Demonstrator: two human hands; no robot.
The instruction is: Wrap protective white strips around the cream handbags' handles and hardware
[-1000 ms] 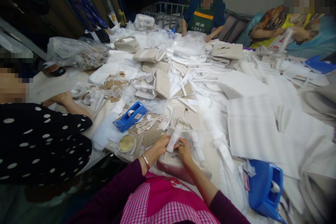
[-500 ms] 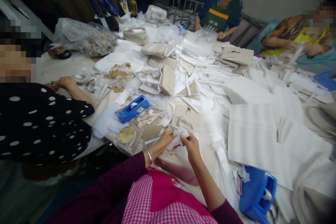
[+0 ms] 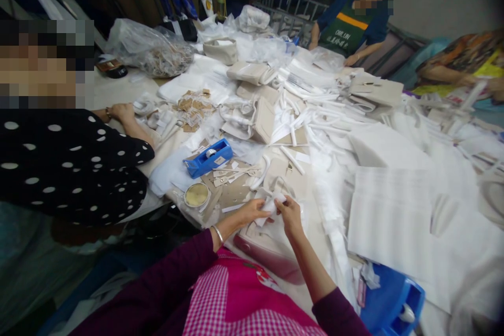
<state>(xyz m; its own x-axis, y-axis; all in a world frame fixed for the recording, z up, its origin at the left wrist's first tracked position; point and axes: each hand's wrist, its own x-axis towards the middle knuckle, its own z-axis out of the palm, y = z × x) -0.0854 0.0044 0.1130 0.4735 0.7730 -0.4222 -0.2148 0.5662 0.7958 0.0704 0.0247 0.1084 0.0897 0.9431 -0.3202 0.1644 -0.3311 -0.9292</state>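
One thin, crumpled white wrap (image 3: 269, 208) | left hand (image 3: 252, 211), right hand (image 3: 291, 216): fingers pinching it | smooth rounded bag (image 3: 266, 249)

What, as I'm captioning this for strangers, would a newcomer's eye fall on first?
Probably the bright pink apron at bottom centre, then a blue tape dispenser left of centre and a second blue dispenser at lower right, vivid among so much white. After those, perhaps the small white wrap held between the left grip and right grip, over a pale bag just beyond the apron.
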